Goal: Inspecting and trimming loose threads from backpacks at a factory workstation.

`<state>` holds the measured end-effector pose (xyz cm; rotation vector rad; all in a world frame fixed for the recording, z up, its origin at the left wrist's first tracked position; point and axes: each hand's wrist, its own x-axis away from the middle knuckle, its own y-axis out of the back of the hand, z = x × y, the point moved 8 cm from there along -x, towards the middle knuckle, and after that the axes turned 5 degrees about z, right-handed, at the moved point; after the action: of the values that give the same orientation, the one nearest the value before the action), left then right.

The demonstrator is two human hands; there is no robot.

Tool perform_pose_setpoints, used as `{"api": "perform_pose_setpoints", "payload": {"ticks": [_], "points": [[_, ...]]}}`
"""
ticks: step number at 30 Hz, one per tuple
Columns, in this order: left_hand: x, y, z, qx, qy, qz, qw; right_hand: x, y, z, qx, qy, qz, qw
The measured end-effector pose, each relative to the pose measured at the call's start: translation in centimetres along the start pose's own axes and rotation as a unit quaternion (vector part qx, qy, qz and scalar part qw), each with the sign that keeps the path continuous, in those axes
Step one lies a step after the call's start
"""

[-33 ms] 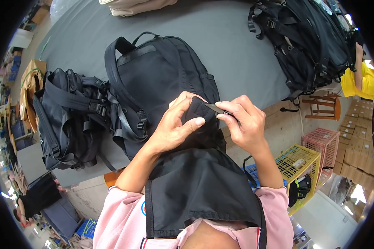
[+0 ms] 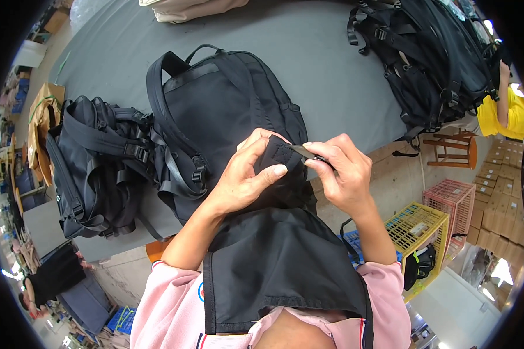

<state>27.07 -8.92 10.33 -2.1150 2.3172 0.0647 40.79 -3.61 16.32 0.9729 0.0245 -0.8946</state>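
A black backpack (image 2: 209, 110) lies on the grey-covered table in front of me, its shoulder straps facing up. My left hand (image 2: 244, 174) pinches a black stitched strap end (image 2: 283, 153) over the bag's lower right part, thumb on the near side. In my right hand (image 2: 343, 168) is a small pair of dark thread snips (image 2: 300, 151), gripped between thumb and fingers. Their pointed blades lie at the right edge of the strap end. The snips' handles are mostly hidden by my fingers.
Another black backpack (image 2: 99, 157) lies at the left, and more black bags (image 2: 431, 64) are piled at the far right. A beige bag (image 2: 186, 7) is at the far edge. Right of the table stand a wooden stool (image 2: 454, 150), yellow crate (image 2: 416, 224) and pink crate (image 2: 451, 200).
The snips' blades have shifted slightly to the right along the strap end. My left hand looks unmoved.
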Motion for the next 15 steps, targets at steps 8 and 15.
{"api": "perform_pose_setpoints", "payload": {"ticks": [8, 15], "points": [[-0.2, -0.1, 0.0, 0.015, 0.0, 0.007, 1.0, -0.2, 0.0, -0.6, -0.092, -0.044, 0.018, 0.995], [0.4, 0.5, -2.2, -0.086, -0.053, 0.0, 0.995, 0.4, 0.5, 0.3, -0.056, -0.009, -0.041, 0.998]]}}
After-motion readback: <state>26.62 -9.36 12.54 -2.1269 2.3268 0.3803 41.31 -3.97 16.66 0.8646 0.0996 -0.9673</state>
